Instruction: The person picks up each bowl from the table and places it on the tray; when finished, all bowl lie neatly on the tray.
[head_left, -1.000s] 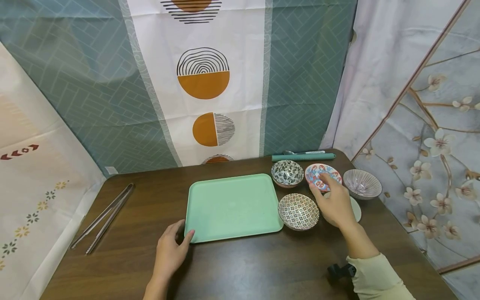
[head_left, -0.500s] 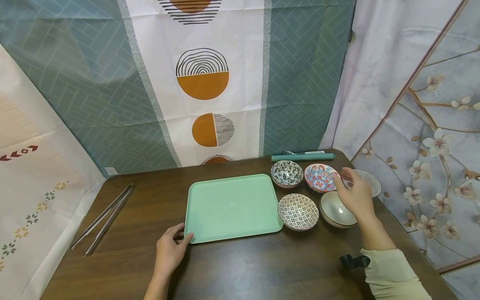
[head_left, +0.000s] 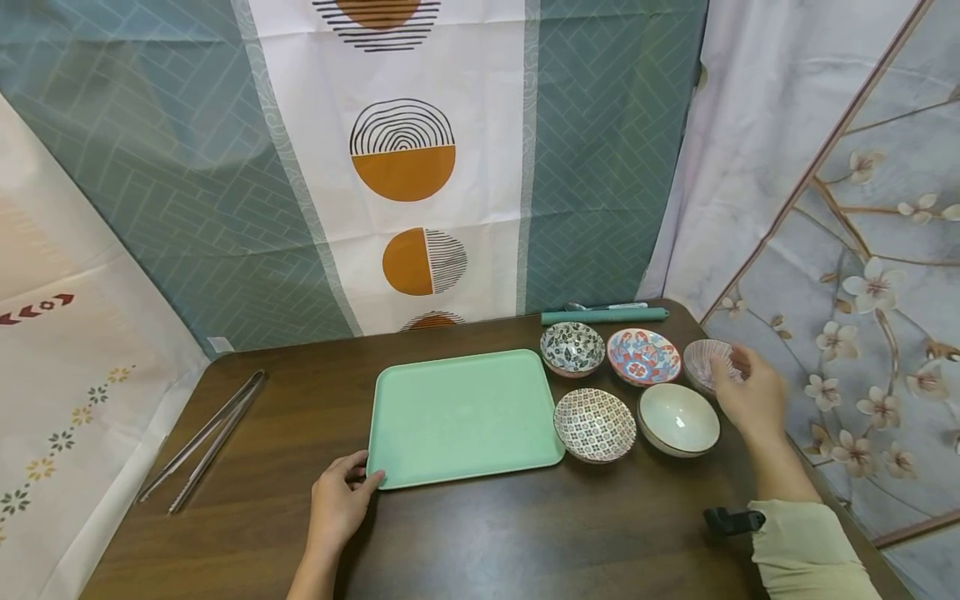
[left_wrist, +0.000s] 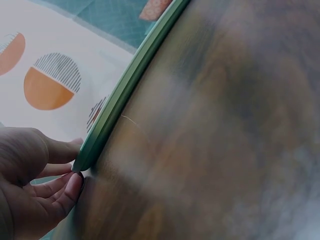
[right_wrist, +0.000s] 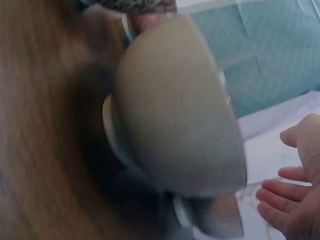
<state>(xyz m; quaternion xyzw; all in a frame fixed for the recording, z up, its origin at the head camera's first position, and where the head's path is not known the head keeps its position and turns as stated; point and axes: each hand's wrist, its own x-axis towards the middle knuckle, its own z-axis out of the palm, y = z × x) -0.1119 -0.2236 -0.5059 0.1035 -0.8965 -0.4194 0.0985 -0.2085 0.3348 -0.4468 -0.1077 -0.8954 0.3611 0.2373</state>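
My left hand [head_left: 339, 502] pinches the front left corner of a light green rectangular tray [head_left: 465, 417]; in the left wrist view the tray's edge [left_wrist: 117, 102] runs up from between thumb and fingers. My right hand [head_left: 753, 396] hovers over a finely striped bowl [head_left: 703, 360] at the far right, its fingers spread and holding nothing, and hides part of that bowl. Just left of it sits a plain cream bowl [head_left: 678, 418], seen large from the side in the right wrist view. A red and blue patterned bowl [head_left: 643, 357] lies behind the cream one.
Between tray and cream bowl stands a small-checked bowl [head_left: 595, 425], with a dark floral bowl [head_left: 572, 348] behind it. A teal stick [head_left: 603, 317] and a spoon [head_left: 576, 307] lie along the back edge. Metal tongs [head_left: 206, 437] rest at the left. Fabric hangs behind the table.
My right hand has moved right, from above the red and blue bowl and the cream bowl to the striped bowl. The cream bowl is now uncovered. My left hand stays at the tray corner.
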